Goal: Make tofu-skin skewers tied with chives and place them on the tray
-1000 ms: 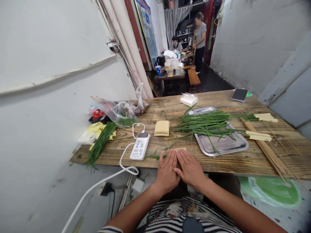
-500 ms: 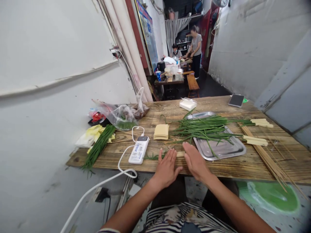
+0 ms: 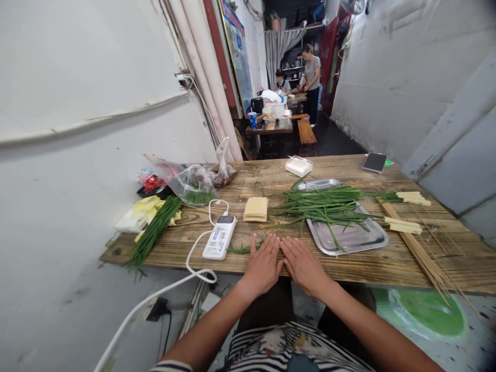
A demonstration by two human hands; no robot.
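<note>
My left hand and my right hand lie side by side near the table's front edge, fingers stretched out and pressing down flat. Their fingertips almost meet. Under them is a rolled bean curd sheet, now covered; its green chive ends stick out left of my left hand. A stack of square, pale yellow bean curd sheets sits just beyond my left fingers. Beyond my right hand, long chives lie across a metal tray. Finished-looking rolls with chives inside rest at the tray's right.
A white power bank with a cable stands left of my hands. Chives and plastic bags lie farther left. Wooden skewers are at right, a phone and white box at the back. Two people work at a far table.
My right hand has turned and moved left, laying its fingers flat next to my left hand. The pale roll that showed between the hands is now covered.
</note>
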